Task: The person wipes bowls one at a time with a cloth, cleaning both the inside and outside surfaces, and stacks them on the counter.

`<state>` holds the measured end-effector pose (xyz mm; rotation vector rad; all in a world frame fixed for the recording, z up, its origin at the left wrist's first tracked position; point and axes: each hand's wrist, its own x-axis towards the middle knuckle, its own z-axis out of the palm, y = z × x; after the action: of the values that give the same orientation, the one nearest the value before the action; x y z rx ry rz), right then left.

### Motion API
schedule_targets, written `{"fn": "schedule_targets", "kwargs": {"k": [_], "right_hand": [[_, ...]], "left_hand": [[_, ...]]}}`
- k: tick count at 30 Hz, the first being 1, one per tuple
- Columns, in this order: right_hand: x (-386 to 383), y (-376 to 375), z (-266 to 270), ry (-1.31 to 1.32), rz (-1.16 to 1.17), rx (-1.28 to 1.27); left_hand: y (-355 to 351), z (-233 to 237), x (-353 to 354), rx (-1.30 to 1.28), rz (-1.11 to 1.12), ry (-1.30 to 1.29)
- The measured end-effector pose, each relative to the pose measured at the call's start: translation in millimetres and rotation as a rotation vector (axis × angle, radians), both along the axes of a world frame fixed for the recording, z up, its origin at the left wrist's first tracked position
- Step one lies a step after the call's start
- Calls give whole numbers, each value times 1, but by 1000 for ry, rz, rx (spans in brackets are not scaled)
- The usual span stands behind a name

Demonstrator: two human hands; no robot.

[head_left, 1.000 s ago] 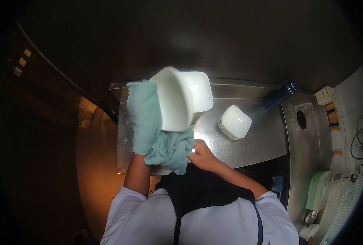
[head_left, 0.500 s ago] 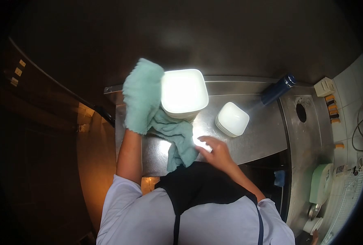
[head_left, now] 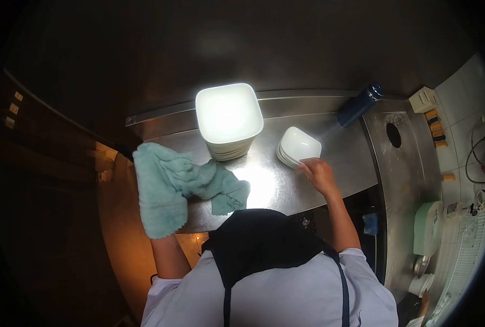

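A green cloth (head_left: pixel 163 188) drapes over my left hand, whose fingers are hidden beneath it; part of the cloth trails over the steel counter (head_left: pixel 338 169). Just beyond the cloth rises a tall stack of square white bowls (head_left: pixel 230 114). To its right sits a shorter stack of smaller white bowls (head_left: pixel 299 147). My right hand (head_left: pixel 317 173) is at the near rim of this smaller stack, thumb and fingers pinched on the edge of the top bowl.
A dark blue bottle (head_left: pixel 359 106) lies slantwise at the back right of the counter. Beyond it is a steel surface with a dark round hole (head_left: pixel 393 135). A light green container (head_left: pixel 428 228) and a white box (head_left: pixel 423 100) are farther right.
My right hand has moved right and forward to the smaller bowls and closed at their rim. My left hand has drawn back from the tall stack with the cloth, toward me and left.
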<state>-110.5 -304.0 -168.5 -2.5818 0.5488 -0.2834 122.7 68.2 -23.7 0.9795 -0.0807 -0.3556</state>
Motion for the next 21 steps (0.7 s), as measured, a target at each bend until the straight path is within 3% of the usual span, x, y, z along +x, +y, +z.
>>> {"fn": "schedule_targets", "kwargs": {"k": [7, 11, 16, 21], "right_hand": [[0, 15, 9, 27, -61, -80], [-1, 24, 13, -129, -69, -185], [-15, 56, 93, -355, 4, -231], [-27, 103, 177, -334, 359, -287]], "left_hand": [[-2, 4, 8, 4, 25, -72], [-10, 11, 14, 12, 33, -118], [-28, -4, -25, 43, -69, -95], [-75, -19, -74, 115, -289, -189]]}}
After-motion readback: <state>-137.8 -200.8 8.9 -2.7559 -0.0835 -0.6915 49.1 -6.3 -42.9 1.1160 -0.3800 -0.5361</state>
